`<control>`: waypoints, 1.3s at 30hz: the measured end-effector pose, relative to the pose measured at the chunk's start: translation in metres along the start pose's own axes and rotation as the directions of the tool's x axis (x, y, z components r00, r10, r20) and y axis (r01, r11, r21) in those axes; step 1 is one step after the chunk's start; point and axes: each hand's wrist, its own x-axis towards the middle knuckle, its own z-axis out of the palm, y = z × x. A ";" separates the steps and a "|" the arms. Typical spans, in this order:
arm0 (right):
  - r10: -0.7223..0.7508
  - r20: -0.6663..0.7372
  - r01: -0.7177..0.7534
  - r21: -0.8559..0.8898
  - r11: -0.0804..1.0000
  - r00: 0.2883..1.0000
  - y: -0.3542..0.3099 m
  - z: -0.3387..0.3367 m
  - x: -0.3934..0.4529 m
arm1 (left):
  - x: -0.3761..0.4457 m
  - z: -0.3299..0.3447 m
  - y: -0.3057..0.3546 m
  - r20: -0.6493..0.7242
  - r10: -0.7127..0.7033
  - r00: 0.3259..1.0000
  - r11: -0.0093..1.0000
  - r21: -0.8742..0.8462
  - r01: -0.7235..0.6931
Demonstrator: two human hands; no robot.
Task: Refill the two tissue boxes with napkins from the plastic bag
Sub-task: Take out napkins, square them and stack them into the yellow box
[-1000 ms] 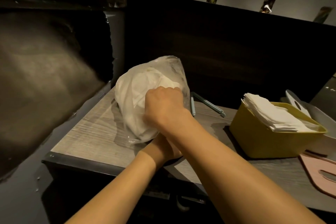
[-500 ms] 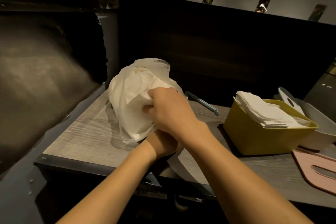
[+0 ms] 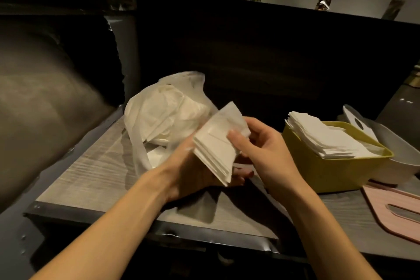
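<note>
A clear plastic bag [image 3: 163,116] full of white napkins sits on the grey wood table [image 3: 91,170] at the left. Just right of the bag, a stack of white napkins [image 3: 218,143] is held above the table. My left hand [image 3: 193,177] grips the stack from below, and my right hand [image 3: 261,150] pinches its upper right edge with thumb and fingers. At the right stands a yellow tissue box [image 3: 329,173], its napkins [image 3: 322,136] heaped above the rim. Behind it lies a white tissue box [image 3: 402,161].
A pink lid [image 3: 400,213] with a slot lies flat at the right edge. A white lid [image 3: 359,123] with a hole leans in the white box. A dark partition wall rises behind the table; a padded seat back stands at the left.
My right hand has come out of the bag with a stack of napkins. My left hand has let go of the bag and now holds the stack from below.
</note>
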 end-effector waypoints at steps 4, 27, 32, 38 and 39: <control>0.012 -0.080 -0.012 -0.005 1.000 0.997 0.018 -0.014 -0.004 | -0.009 0.009 0.009 0.215 -0.103 0.971 0.979 -0.148 0.137; -0.145 -0.330 0.096 -0.162 0.982 0.933 0.030 -0.021 -0.002 | -0.005 0.012 -0.006 0.166 0.092 0.982 0.910 0.387 -0.150; -0.136 -0.310 0.094 -0.147 0.985 0.941 0.031 -0.022 -0.005 | -0.002 0.009 -0.007 0.124 0.174 0.977 0.914 0.348 -0.208; -0.127 -0.288 0.040 -0.291 0.956 0.949 0.036 -0.022 -0.005 | 0.001 0.004 -0.008 0.016 0.188 0.982 0.951 0.247 -0.187; -0.115 -0.297 0.025 -0.292 0.956 0.948 0.037 -0.022 -0.005 | 0.000 0.004 -0.008 0.000 0.193 0.981 0.956 0.226 -0.188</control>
